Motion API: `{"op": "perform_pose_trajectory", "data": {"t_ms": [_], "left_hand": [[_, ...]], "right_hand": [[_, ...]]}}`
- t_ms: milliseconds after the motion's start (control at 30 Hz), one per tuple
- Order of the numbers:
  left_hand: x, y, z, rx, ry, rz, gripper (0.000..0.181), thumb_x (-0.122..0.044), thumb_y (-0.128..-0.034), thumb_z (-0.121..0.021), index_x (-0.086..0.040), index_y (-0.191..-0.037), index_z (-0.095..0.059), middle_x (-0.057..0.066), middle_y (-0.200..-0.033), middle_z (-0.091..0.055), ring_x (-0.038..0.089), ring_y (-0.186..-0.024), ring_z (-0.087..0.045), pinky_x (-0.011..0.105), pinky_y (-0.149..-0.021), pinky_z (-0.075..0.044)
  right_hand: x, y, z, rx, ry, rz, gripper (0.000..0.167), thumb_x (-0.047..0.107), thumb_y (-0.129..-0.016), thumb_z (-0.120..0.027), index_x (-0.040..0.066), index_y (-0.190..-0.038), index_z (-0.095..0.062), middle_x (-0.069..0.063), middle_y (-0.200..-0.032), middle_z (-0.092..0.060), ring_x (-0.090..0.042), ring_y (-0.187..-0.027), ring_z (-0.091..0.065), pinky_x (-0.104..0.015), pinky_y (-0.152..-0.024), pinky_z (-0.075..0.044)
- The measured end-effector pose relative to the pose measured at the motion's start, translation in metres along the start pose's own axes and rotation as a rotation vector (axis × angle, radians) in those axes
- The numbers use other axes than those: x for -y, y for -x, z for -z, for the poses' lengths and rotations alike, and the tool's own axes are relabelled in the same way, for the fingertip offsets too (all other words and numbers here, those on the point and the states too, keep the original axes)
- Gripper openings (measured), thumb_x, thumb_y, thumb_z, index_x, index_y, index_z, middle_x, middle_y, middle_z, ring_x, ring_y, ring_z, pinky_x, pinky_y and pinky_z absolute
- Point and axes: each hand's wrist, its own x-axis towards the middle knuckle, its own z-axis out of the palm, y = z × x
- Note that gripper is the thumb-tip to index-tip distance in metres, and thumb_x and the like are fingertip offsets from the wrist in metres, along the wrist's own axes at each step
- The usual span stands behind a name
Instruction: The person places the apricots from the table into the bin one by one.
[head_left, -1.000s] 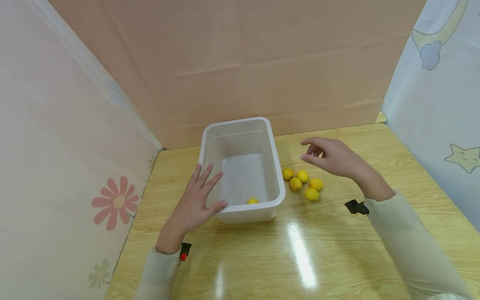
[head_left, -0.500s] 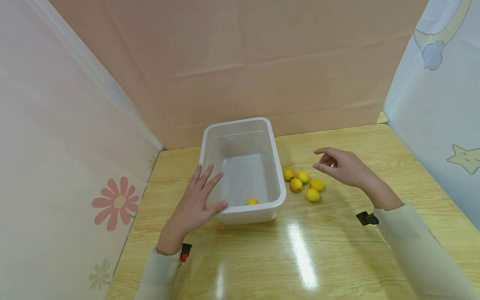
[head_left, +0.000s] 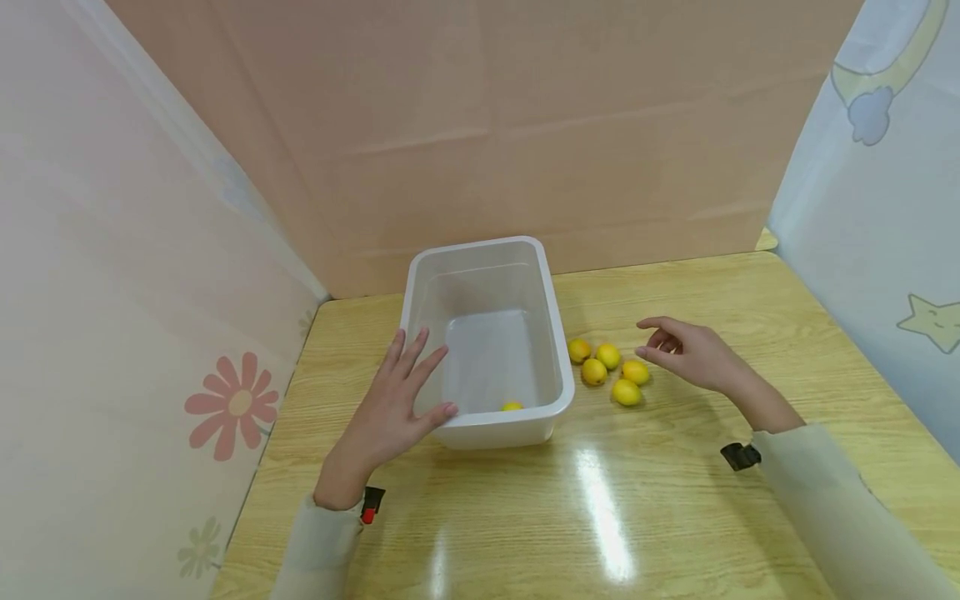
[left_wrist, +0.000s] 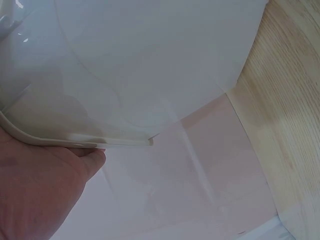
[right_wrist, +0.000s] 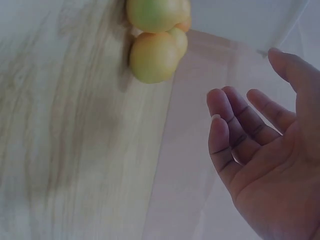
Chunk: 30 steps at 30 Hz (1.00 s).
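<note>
In the head view a pale plastic bin (head_left: 559,350) stands on the table, with one yellow fruit (head_left: 512,406) visible inside by its near wall. My left hand (head_left: 386,414) lies with spread, straight fingers over the bin's near left corner; the left wrist view shows that hand (left_wrist: 45,185) against the rim (left_wrist: 95,144). Several yellow fruits (head_left: 626,392) sit clustered right of the bin. Just right of them my right hand (head_left: 693,354) hovers, fingers loosely bent and empty. In the right wrist view the palm (right_wrist: 280,165) is empty beside the fruits (right_wrist: 152,57).
A wooden table (head_left: 675,517) spreads under everything. Behind the bin rises a brownish-pink sheet (head_left: 487,150). A pale wall with flowers (head_left: 112,250) borders the left, and another with a star and moon (head_left: 892,217) borders the right.
My right hand has moved right and toward the near side, from above and behind the fruit cluster to its right. The fruit in the bin has shifted slightly. My left hand keeps its place.
</note>
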Motion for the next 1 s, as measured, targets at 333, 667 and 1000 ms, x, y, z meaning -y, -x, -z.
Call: {"op": "perform_pose_trajectory", "data": {"t_ms": [333,667,1000], "left_hand": [[-0.001,0.000,0.001,0.009,-0.005,0.016,0.080,-0.067,-0.0957,-0.052,-0.020,-0.159,-0.036,0.004,-0.171,-0.009,0.041,-0.156,0.001,0.068,-0.118,-0.016],[0.001,0.000,-0.001,-0.003,-0.003,0.003,0.080,-0.068,-0.0961,-0.050,-0.020,-0.159,-0.036,0.011,-0.169,-0.016,0.042,-0.155,0.001,0.068,-0.118,-0.017],[0.001,0.000,-0.001,-0.007,0.001,0.000,0.079,-0.068,-0.0962,-0.049,-0.020,-0.158,-0.037,0.010,-0.170,-0.015,0.042,-0.155,0.000,0.068,-0.118,-0.017]], "right_hand": [[-0.018,0.002,-0.010,0.054,0.014,-0.024,0.054,0.037,-0.101,-0.063,0.003,-0.142,-0.054,-0.004,-0.105,-0.067,-0.016,-0.087,-0.060,-0.031,-0.073,-0.051],[-0.030,0.001,-0.018,0.098,0.009,-0.023,0.055,0.036,-0.099,-0.066,0.004,-0.142,-0.054,-0.002,-0.101,-0.067,-0.015,-0.084,-0.059,-0.031,-0.072,-0.051],[-0.037,-0.001,-0.024,0.152,0.007,-0.032,0.055,0.036,-0.097,-0.069,0.002,-0.139,-0.056,0.000,-0.097,-0.068,-0.012,-0.081,-0.060,-0.033,-0.073,-0.052]]}}
